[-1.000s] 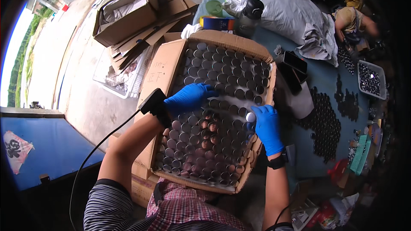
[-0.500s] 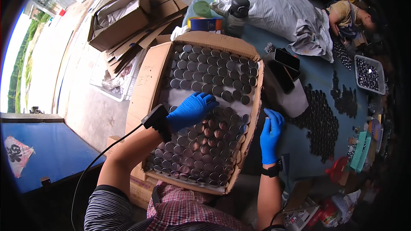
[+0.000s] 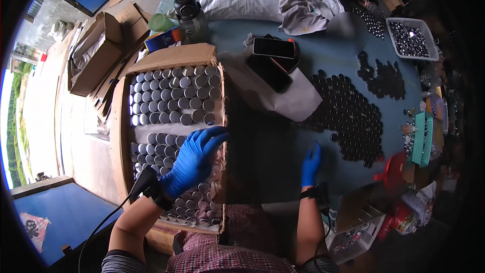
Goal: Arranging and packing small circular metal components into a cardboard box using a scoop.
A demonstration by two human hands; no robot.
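Care over the packed rows matters most, by my reading: the left hand [image 3: 194, 161] does best pressing flat and light on the tins [image 3: 174, 96], since a sideways shove could tip them out of line. Those round silver tins fill the box [image 3: 117, 121], which sits at about nine o'clock from the table's [image 3: 273, 146] middle. The left hand hovers palm-down over the lower rows — fingers spread, pointing toward two o'clock, gripping nothing. The right hand [image 3: 310, 164] rests edge-on upon the table at four o'clock from the box, fingers pressed together and straight — empty. Dark lids [image 3: 348, 116] lie spread beyond it, near but apart.
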